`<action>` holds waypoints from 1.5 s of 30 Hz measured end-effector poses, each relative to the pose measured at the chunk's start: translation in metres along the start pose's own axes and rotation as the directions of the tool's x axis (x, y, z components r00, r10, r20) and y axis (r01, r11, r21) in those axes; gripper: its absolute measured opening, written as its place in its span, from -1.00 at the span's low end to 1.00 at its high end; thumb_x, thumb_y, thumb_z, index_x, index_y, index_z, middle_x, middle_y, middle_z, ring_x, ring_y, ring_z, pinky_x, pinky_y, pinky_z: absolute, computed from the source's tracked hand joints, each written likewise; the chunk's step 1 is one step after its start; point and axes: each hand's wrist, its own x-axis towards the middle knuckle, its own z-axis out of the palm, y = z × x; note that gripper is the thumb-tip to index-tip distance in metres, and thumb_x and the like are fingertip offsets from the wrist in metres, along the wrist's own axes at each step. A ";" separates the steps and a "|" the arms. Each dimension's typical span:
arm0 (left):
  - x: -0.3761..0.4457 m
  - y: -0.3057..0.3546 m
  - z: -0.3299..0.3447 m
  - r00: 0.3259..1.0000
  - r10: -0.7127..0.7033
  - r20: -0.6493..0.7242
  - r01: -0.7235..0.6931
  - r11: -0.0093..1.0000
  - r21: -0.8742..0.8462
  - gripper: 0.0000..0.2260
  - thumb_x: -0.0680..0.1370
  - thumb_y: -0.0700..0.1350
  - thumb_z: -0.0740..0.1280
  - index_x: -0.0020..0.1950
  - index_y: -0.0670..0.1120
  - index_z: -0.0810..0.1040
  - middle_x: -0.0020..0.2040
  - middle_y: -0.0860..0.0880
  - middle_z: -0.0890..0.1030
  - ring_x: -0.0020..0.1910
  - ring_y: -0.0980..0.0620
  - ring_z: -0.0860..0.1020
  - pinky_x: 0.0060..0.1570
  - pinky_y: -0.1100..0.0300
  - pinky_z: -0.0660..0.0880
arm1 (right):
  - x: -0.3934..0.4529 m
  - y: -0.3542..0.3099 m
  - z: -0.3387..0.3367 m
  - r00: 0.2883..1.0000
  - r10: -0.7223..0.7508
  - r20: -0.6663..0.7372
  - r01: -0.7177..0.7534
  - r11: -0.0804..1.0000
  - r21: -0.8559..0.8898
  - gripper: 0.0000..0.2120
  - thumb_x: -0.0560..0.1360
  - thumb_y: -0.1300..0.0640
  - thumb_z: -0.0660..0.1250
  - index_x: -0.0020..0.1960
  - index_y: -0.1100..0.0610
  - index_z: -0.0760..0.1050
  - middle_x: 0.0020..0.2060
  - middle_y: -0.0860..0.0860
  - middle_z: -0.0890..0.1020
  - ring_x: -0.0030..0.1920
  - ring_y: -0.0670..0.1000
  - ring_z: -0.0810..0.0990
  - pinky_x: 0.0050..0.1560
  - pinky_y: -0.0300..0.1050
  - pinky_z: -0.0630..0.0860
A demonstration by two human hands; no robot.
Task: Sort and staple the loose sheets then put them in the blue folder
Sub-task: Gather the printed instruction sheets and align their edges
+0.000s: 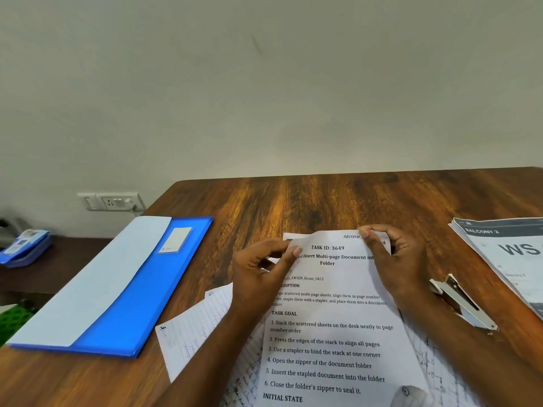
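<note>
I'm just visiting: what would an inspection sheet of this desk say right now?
Surface: wooden desk, against a plain wall.
Job's things: printed sheet on handwritten lined sheets; blue folder left; stapler right.
Clutter: printed booklets at far right.
Hands: left hand and right hand pinch the printed sheet's top corners.
Cables: nothing seen clearly.
Surroundings: wall socket; blue item on a side surface.
</note>
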 end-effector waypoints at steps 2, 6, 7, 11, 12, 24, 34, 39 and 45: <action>0.000 0.000 0.000 0.999 -0.040 -0.019 0.039 0.998 -0.043 -0.90 0.53 -0.17 0.51 0.02 -0.15 0.76 -0.06 -0.02 0.77 -0.12 -0.04 0.72 -0.24 0.19 0.59 | 0.000 0.001 0.000 1.000 0.002 -0.001 -0.002 1.000 -0.003 -0.99 0.54 0.02 0.50 -0.06 -0.08 0.70 -0.14 -0.24 0.74 -0.16 -0.19 0.70 -0.20 -0.30 0.59; -0.001 0.003 -0.001 0.989 -0.145 -0.036 0.139 0.981 -0.135 -0.92 0.49 -0.22 0.54 -0.05 -0.20 0.75 -0.11 -0.10 0.76 -0.14 -0.16 0.72 -0.26 0.13 0.63 | 0.000 0.001 0.001 1.000 0.013 0.000 -0.013 1.000 0.015 -0.99 0.54 0.05 0.50 -0.04 -0.05 0.71 -0.15 -0.20 0.75 -0.18 -0.17 0.70 -0.21 -0.29 0.59; -0.001 0.004 -0.001 0.986 -0.163 -0.037 0.155 0.976 -0.152 -0.92 0.47 -0.23 0.56 -0.06 -0.20 0.75 -0.13 -0.11 0.76 -0.15 -0.22 0.72 -0.27 0.04 0.64 | 0.000 0.001 0.001 1.000 0.014 0.000 -0.014 1.000 0.018 -0.99 0.54 0.05 0.50 -0.04 -0.05 0.70 -0.16 -0.21 0.75 -0.19 -0.18 0.69 -0.22 -0.30 0.59; 0.000 0.006 0.001 0.966 -0.250 -0.074 0.233 0.956 -0.179 -0.87 0.38 -0.25 0.63 -0.14 -0.21 0.74 -0.17 -0.14 0.75 -0.20 -0.36 0.68 -0.24 -0.08 0.63 | 0.000 0.000 0.001 1.000 0.007 0.004 -0.007 1.000 0.011 -0.99 0.55 0.06 0.50 -0.04 -0.04 0.70 -0.16 -0.22 0.74 -0.20 -0.18 0.69 -0.23 -0.30 0.58; 0.000 0.005 0.002 0.961 -0.263 -0.079 0.245 0.952 -0.185 -0.87 0.36 -0.25 0.64 -0.17 -0.20 0.73 -0.19 -0.15 0.75 -0.22 -0.34 0.68 -0.24 -0.06 0.62 | 0.000 0.001 0.001 1.000 0.008 0.004 -0.008 1.000 0.011 -0.99 0.55 0.06 0.50 -0.03 -0.04 0.70 -0.15 -0.22 0.75 -0.18 -0.16 0.69 -0.22 -0.30 0.59; 0.000 0.008 0.003 0.954 -0.299 -0.033 0.282 0.926 -0.250 -0.62 0.69 -0.06 0.24 -0.11 -0.26 0.73 -0.16 -0.16 0.75 -0.22 -0.01 0.69 -0.22 0.22 0.58 | 0.000 -0.001 0.001 1.000 -0.003 0.008 0.003 1.000 0.009 -0.95 0.54 0.07 0.51 -0.07 -0.08 0.69 -0.16 -0.27 0.74 -0.19 -0.23 0.68 -0.22 -0.40 0.54; 0.001 0.005 0.002 0.967 -0.255 -0.001 0.248 0.941 -0.230 -0.64 0.50 -0.30 0.52 0.28 -0.09 0.65 -0.13 -0.16 0.75 -0.12 -0.03 0.72 0.00 0.12 0.64 | 0.001 0.002 0.000 1.000 -0.004 -0.002 0.004 1.000 -0.014 -0.99 0.54 0.05 0.51 -0.05 -0.05 0.70 -0.14 -0.26 0.74 -0.17 -0.20 0.68 -0.21 -0.39 0.55; 0.003 0.005 0.002 0.958 -0.282 -0.043 0.260 0.926 -0.274 -0.63 0.38 -0.24 0.62 0.12 -0.09 0.61 -0.19 -0.11 0.73 -0.17 -0.10 0.71 -0.11 0.04 0.63 | 0.001 0.003 0.000 1.000 0.000 -0.008 -0.001 1.000 -0.029 -0.99 0.53 0.03 0.51 -0.06 -0.08 0.70 -0.13 -0.26 0.73 -0.15 -0.17 0.69 -0.21 -0.35 0.57; 0.002 0.003 0.001 0.970 -0.238 -0.053 0.222 0.951 -0.214 -0.79 0.31 -0.17 0.66 -0.20 -0.03 0.67 -0.20 -0.10 0.71 -0.22 -0.15 0.67 -0.17 -0.02 0.60 | 0.001 0.005 0.000 1.000 -0.006 -0.017 0.005 0.999 -0.043 -0.98 0.53 0.00 0.51 -0.05 -0.07 0.70 -0.13 -0.22 0.74 -0.13 -0.11 0.71 -0.18 -0.18 0.61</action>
